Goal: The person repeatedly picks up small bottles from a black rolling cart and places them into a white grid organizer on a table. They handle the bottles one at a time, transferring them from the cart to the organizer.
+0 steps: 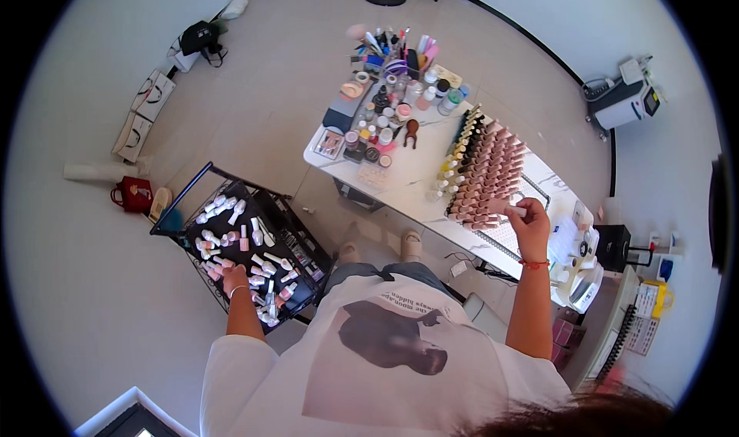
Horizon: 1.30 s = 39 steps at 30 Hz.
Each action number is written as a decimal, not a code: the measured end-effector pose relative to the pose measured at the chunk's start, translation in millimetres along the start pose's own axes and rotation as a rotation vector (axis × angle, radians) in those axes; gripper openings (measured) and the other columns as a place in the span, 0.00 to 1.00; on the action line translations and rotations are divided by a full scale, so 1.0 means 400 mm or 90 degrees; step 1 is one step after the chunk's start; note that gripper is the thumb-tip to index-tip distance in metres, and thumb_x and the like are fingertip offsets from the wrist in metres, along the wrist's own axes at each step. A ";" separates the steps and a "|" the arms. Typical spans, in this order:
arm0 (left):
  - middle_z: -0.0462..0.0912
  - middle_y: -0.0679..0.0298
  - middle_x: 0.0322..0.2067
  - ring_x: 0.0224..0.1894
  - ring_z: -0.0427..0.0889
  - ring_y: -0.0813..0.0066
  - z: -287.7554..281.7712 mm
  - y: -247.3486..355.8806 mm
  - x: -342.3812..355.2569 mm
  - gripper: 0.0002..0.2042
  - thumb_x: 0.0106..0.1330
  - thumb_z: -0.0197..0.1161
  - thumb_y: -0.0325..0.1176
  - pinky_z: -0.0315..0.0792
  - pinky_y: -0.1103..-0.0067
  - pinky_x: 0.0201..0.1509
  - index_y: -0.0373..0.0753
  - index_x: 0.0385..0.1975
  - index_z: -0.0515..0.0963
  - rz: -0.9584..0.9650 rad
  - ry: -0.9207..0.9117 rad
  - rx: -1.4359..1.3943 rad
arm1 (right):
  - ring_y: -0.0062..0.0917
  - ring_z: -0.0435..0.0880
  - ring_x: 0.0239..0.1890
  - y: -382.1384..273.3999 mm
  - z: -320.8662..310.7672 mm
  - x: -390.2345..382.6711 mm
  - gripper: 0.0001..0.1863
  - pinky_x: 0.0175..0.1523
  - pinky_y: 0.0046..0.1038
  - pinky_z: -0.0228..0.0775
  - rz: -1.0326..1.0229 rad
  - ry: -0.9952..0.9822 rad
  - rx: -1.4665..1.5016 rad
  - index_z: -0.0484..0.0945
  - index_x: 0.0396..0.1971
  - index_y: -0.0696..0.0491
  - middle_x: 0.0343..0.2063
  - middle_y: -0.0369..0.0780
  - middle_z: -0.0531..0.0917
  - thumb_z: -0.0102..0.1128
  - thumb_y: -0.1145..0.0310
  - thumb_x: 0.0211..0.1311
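Note:
My right hand (531, 228) is closed on a nail polish bottle with a white cap (517, 211), held sideways over the near end of the rows of pink bottles (493, 164) on the table. On the left, my left hand (235, 278) reaches down to the black top tray of a trolley (254, 215), its fingers closed at a pink nail polish bottle (222, 263). Several more white-capped bottles (222, 206) lie loosely on their sides around it. Yellow and clear bottles (454, 171) stand left of the pink rows.
The marble-patterned table (419, 187) carries jars and cosmetics (385, 118), a brush holder (395, 68) and a white wire rack (531, 198). White devices (577, 264) stand at its right end. The trolley has a blue-black handle (181, 195). Bags and a machine (623, 102) line the walls.

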<state>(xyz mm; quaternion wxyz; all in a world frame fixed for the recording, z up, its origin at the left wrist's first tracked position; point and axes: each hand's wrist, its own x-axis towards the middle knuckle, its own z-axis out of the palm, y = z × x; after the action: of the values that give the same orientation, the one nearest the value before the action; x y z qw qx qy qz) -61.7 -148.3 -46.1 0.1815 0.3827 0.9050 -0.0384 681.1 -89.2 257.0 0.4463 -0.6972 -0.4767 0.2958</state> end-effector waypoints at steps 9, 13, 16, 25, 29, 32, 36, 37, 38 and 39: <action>0.82 0.67 0.40 0.40 0.79 0.78 -0.115 0.176 -0.106 0.18 0.68 0.60 0.47 0.69 0.80 0.38 0.45 0.51 0.74 -0.160 0.021 -0.857 | 0.30 0.84 0.26 0.214 -0.130 -0.037 0.11 0.35 0.30 0.75 0.029 0.114 -0.381 0.81 0.33 0.58 0.24 0.43 0.84 0.68 0.74 0.49; 0.79 0.75 0.45 0.39 0.76 0.78 -0.212 0.375 -0.201 0.18 0.65 0.61 0.45 0.65 0.75 0.40 0.54 0.54 0.70 -0.136 -0.086 -1.080 | 0.36 0.85 0.27 0.325 -0.103 -0.027 0.09 0.34 0.32 0.76 0.079 0.102 -0.363 0.81 0.31 0.56 0.24 0.46 0.84 0.67 0.72 0.48; 0.78 0.75 0.44 0.40 0.75 0.78 -0.275 0.528 -0.289 0.18 0.65 0.62 0.42 0.66 0.77 0.39 0.53 0.54 0.71 -0.059 -0.146 -1.092 | 0.41 0.85 0.30 0.378 -0.075 -0.007 0.08 0.37 0.35 0.76 0.071 0.091 -0.359 0.81 0.30 0.55 0.26 0.47 0.84 0.68 0.71 0.48; 0.77 0.74 0.45 0.44 0.76 0.76 -0.327 0.716 -0.428 0.16 0.69 0.61 0.42 0.68 0.75 0.42 0.55 0.55 0.69 0.114 -0.278 -1.060 | 0.40 0.85 0.32 0.426 -0.035 0.020 0.12 0.39 0.38 0.77 0.082 0.068 -0.351 0.80 0.33 0.53 0.29 0.45 0.85 0.70 0.69 0.48; 0.78 0.71 0.43 0.40 0.77 0.78 -0.357 0.765 -0.486 0.18 0.68 0.59 0.36 0.69 0.78 0.40 0.52 0.57 0.67 0.094 -0.266 -1.057 | 0.41 0.85 0.33 0.441 -0.032 0.018 0.11 0.40 0.38 0.77 0.094 0.057 -0.319 0.79 0.33 0.53 0.30 0.45 0.85 0.70 0.69 0.48; 0.78 0.69 0.43 0.40 0.77 0.77 -0.353 0.771 -0.500 0.20 0.67 0.59 0.34 0.69 0.78 0.41 0.51 0.58 0.66 0.113 -0.286 -1.048 | 0.41 0.85 0.34 0.443 -0.031 0.020 0.11 0.40 0.38 0.76 0.090 0.055 -0.326 0.79 0.33 0.53 0.29 0.45 0.85 0.69 0.69 0.48; 0.78 0.69 0.43 0.40 0.77 0.77 -0.346 0.775 -0.523 0.21 0.67 0.60 0.34 0.69 0.78 0.41 0.50 0.59 0.66 0.125 -0.312 -1.049 | 0.40 0.84 0.33 0.452 -0.027 0.025 0.11 0.40 0.39 0.76 0.060 0.059 -0.308 0.79 0.33 0.53 0.29 0.45 0.84 0.69 0.69 0.48; 0.78 0.68 0.44 0.41 0.77 0.76 -0.346 0.775 -0.529 0.21 0.67 0.60 0.34 0.69 0.77 0.41 0.50 0.59 0.65 0.130 -0.318 -1.049 | 0.40 0.84 0.33 0.453 -0.025 0.027 0.11 0.39 0.39 0.76 0.058 0.059 -0.306 0.79 0.33 0.53 0.29 0.45 0.84 0.69 0.69 0.48; 0.78 0.68 0.44 0.41 0.77 0.76 -0.346 0.775 -0.535 0.21 0.67 0.60 0.33 0.69 0.77 0.42 0.50 0.59 0.65 0.136 -0.323 -1.050 | 0.40 0.84 0.33 0.448 -0.023 0.028 0.11 0.39 0.39 0.76 0.056 0.059 -0.304 0.79 0.32 0.53 0.29 0.45 0.84 0.69 0.69 0.49; 0.78 0.68 0.44 0.41 0.77 0.76 -0.344 0.775 -0.539 0.21 0.67 0.60 0.33 0.69 0.77 0.42 0.50 0.59 0.65 0.132 -0.322 -1.049 | 0.40 0.84 0.33 0.442 -0.023 0.030 0.11 0.39 0.38 0.76 0.057 0.056 -0.303 0.79 0.32 0.53 0.29 0.45 0.84 0.69 0.69 0.49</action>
<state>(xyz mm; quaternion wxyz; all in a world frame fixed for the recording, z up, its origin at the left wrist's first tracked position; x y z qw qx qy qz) 254.5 -47.6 180.5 0.5992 0.1902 0.5375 0.5620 764.2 -107.3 101.2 0.2760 -0.8155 -0.4815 0.1640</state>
